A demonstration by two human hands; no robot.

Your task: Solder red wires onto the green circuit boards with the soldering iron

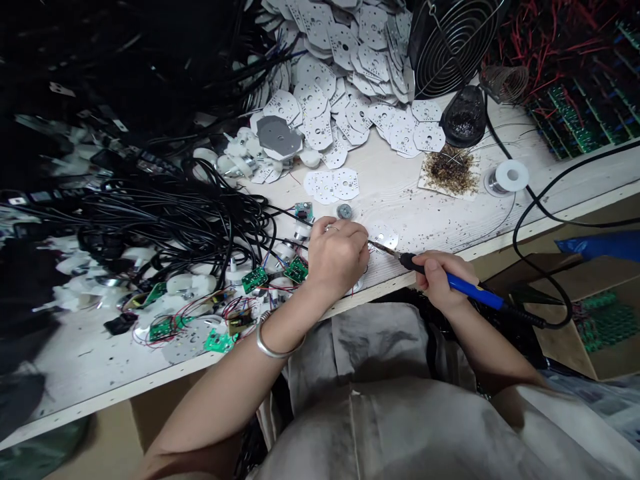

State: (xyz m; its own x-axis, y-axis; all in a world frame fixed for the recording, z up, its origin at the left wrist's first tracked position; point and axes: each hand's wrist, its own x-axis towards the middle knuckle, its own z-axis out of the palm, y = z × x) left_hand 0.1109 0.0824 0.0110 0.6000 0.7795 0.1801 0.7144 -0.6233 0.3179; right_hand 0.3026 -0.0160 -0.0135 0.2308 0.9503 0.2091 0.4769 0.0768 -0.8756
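Note:
In my right hand [443, 277] is a soldering iron [465, 287] with a blue handle, its tip pointing left toward my other hand. My left hand [337, 257] is closed near the bench's front edge, fingers bent together; whatever they pinch is hidden beneath them. A white octagonal circuit board [385, 237] lies partly under the iron's tip. Just beyond my left fingers sits a small round metal part [344, 211]. Small green circuit boards [296, 269] with thin wires lie against the left side of that hand.
Black cables [200, 207] and white plastic parts heap on the left. White boards [345, 60] pile at the back beside a fan [450, 47]. A solder spool [507, 177] stands right of a residue-covered pad [450, 172]. Green boards with red wires [575, 113] fill the far right.

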